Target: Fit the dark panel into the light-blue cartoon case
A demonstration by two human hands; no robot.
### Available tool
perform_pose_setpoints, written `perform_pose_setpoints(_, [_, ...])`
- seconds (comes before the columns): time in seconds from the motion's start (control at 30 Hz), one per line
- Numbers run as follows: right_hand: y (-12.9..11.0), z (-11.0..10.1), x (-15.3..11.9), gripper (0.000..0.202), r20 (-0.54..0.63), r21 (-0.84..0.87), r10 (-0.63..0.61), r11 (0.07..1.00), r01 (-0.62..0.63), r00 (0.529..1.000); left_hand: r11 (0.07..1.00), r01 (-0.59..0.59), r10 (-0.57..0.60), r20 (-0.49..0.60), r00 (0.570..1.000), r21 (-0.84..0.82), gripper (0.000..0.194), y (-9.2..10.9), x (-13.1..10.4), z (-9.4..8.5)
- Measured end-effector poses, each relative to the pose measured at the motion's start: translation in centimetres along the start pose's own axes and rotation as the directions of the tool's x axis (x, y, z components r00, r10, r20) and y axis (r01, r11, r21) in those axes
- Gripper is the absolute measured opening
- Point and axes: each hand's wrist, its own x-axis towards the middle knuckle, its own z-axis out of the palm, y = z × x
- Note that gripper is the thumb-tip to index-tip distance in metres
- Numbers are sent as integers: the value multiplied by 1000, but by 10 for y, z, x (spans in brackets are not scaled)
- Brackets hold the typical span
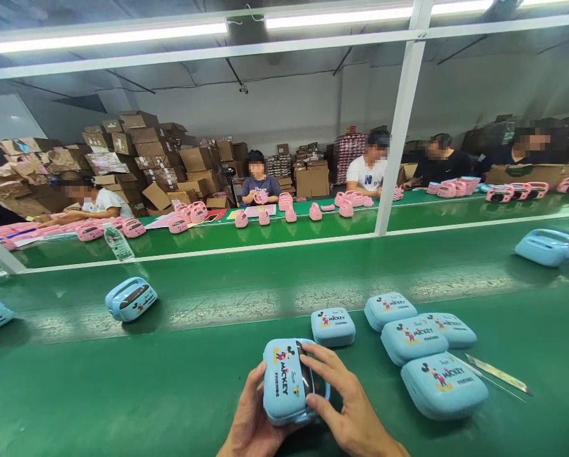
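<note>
Two hands hold one blue case (284, 381) low in the middle of the view, just above the near edge of the green table (122, 393). The left hand (251, 425) cups the case from its 7 o'clock side, fingers curled under it, thumb up along the left edge. The right hand (348, 412) lies at 4 o'clock of the case, fingers spread, the fingertips (313, 355) pressing on the dark band along the case's right side. The case stands tilted, its printed cartoon face turned up and to the left. At 1 o'clock of it a small blue case (333, 326) lies flat on the table, near but apart. At 2 o'clock sits a stack of blue cases (427, 346), four of them touching and overlapping. A thin strip (498, 374) lies just right of that stack. At 10 o'clock, well apart, a blue radio (131, 298) rests on the belt (265, 279). Across the belt, at 12 o'clock, several people sit at a far bench (408, 212) strewn with pink radios (189, 216), cardboard boxes (136, 152) piled behind them.
</note>
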Motion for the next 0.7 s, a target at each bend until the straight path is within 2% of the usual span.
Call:
perform_pose_setpoints(0.2, [-2,2,-1,42,-20,20,28,999,-28,999,1000,-10,11,-40,999,15,48,0,3,-3])
perform_pose_setpoints(0.27, [-3,2,-2,52,-42,22,29,999,-28,999,999,-28,28,-4,1000,31,46,-1,7,-9])
perform_pose_setpoints(0.37, [-2,2,-5,77,-83,29,30,999,-28,996,993,-105,97,118,988,62,48,-4,9,-20])
perform_pose_setpoints(0.47, [0,3,-8,87,-66,63,40,997,-36,997,978,-172,143,223,964,116,66,-7,2,-28])
perform_pose_setpoints(0.57, [2,3,-9,85,-59,97,-5,995,10,998,972,-166,113,288,951,168,91,-6,-9,-30])
perform_pose_setpoints(0.7, [2,4,-9,81,-66,110,-40,993,47,997,960,-170,97,305,948,222,99,-3,-17,-29])
